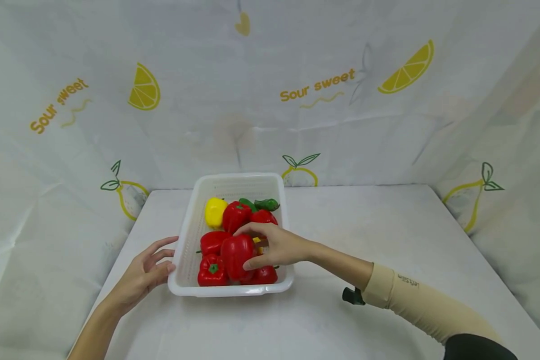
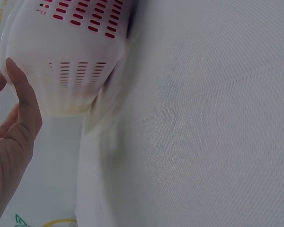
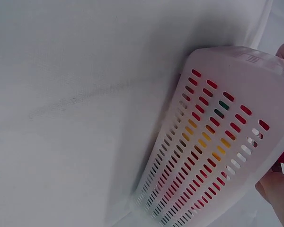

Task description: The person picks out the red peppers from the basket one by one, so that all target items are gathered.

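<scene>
The left hand (image 1: 141, 274), fingers relaxed, touches the left side of the white perforated basket (image 1: 229, 291). Inside, 1 yellow bell pepper (image 1: 215, 212) lies far left; nearer, 1 red bell pepper (image 1: 237, 257) is gripped by the right hand (image 1: 280, 245).

Your left arm (image 1: 100, 322) enters from eight o'clock, the left grip (image 1: 147, 270) aimed toward two, fingers (image 1: 162, 242) spread and slightly bent. Your right arm (image 1: 342, 265) enters from four, the right grip (image 1: 279, 245) toward ten, curled.
</scene>
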Demonstrator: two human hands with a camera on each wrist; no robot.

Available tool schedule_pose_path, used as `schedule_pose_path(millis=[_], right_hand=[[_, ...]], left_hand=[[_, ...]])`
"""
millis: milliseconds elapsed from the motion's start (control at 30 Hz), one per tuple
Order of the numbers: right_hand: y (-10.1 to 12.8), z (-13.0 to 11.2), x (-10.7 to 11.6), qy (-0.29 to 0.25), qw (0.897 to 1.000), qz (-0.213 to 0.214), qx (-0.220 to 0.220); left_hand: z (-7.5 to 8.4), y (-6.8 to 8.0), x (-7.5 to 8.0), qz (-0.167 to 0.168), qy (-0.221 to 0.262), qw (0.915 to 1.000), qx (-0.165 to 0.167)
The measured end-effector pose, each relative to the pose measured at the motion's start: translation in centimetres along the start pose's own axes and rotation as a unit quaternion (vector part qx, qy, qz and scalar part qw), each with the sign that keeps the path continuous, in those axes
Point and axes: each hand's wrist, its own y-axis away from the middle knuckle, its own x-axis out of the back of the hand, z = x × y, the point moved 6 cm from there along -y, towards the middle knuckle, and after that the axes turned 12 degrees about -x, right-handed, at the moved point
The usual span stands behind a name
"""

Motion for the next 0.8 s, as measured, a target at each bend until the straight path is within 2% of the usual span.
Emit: schedule_pose_path(millis=[300, 533, 800], right_hand=[[0.7, -0.4, 2.0, -0.026, 0.999, 0.030, 0.016], [1.0, -0.4, 3.5, -0.028, 0.998, 0.058, 0.013], [1.3, -0.6, 5.0, -0.023, 0.996, 0.080, 0.039]], left_hand=[[0.0, 0.0, 0.0, -0.004, 0.001, 1.0000, -0.001], [0.0, 0.1, 0.2, -0.014, 0.018, 0.9997, -0.006], [0.0, 0.0, 0.1, -0.011, 0.013, 0.9999, -0.004]])
